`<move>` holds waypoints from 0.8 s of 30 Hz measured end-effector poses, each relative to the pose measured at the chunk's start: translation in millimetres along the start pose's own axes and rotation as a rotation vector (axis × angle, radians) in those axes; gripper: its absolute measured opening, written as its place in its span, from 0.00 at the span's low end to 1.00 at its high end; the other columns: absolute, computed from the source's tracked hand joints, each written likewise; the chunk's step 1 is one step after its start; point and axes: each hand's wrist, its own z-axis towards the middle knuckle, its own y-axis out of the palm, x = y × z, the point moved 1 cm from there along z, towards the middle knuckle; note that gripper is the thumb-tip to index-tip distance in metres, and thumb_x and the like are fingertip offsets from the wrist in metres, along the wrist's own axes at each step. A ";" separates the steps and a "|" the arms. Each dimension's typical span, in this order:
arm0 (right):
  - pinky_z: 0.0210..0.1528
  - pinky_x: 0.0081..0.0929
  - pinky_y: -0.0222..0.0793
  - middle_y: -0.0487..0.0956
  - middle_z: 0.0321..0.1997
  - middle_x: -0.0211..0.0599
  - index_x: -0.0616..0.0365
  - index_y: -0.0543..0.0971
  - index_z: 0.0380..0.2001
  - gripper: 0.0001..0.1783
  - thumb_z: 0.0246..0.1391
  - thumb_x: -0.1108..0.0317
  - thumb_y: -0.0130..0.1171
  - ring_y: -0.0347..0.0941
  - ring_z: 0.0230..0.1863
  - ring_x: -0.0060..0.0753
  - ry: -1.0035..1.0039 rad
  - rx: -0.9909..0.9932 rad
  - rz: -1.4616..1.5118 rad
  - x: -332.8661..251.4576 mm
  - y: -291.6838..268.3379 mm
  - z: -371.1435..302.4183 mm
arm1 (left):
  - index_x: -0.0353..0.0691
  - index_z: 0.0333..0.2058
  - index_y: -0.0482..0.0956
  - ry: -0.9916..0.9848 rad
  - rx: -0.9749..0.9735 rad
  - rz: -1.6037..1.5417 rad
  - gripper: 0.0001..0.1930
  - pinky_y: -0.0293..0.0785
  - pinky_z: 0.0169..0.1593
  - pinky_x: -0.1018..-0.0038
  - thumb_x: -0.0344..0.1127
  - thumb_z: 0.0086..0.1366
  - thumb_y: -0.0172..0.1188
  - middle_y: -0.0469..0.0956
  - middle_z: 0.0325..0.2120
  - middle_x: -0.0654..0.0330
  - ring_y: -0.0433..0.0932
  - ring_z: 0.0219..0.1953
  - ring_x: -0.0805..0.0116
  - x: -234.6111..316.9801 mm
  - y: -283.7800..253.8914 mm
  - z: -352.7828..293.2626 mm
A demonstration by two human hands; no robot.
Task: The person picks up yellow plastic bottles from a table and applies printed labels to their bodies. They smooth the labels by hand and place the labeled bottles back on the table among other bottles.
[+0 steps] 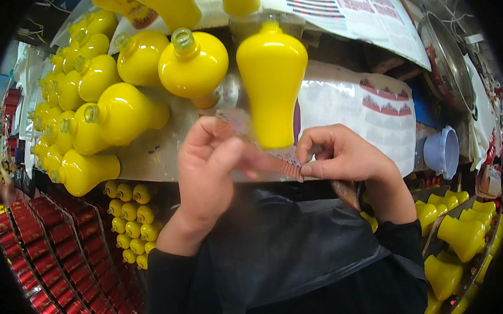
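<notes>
A thin patterned decal strip (pixel 285 165) with a striped reddish band stretches between my two hands. My left hand (pixel 209 155) pinches its left end, which is smeared by motion. The fingertips of my right hand (pixel 342 156) pinch the other end. Just beyond the strip, a glossy yellow bottle (pixel 271 78) lies with its neck pointing away from me and its wide base toward my hands. My fingers are close to that base; whether the strip touches it I cannot tell.
Several yellow bottles (pixel 129 111) crowd the table's left side. Decal sheets (pixel 385 101) lie at the right, near a lavender tub (pixel 442 153) and a metal pan (pixel 450 59). Red cylinders (pixel 48 243) fill racks at lower left; more yellow bottles (pixel 463 236) stand at lower right.
</notes>
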 end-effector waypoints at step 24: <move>0.29 0.14 0.65 0.75 0.38 0.27 0.59 0.76 0.47 0.19 0.52 0.72 0.65 0.68 0.28 0.09 -0.077 0.355 -0.544 2.1 -23.8 24.1 | 0.41 0.58 0.66 -0.098 0.267 0.006 0.25 0.69 0.35 0.83 0.24 0.65 0.65 0.80 0.39 0.66 0.75 0.33 0.80 -65.1 -37.7 12.1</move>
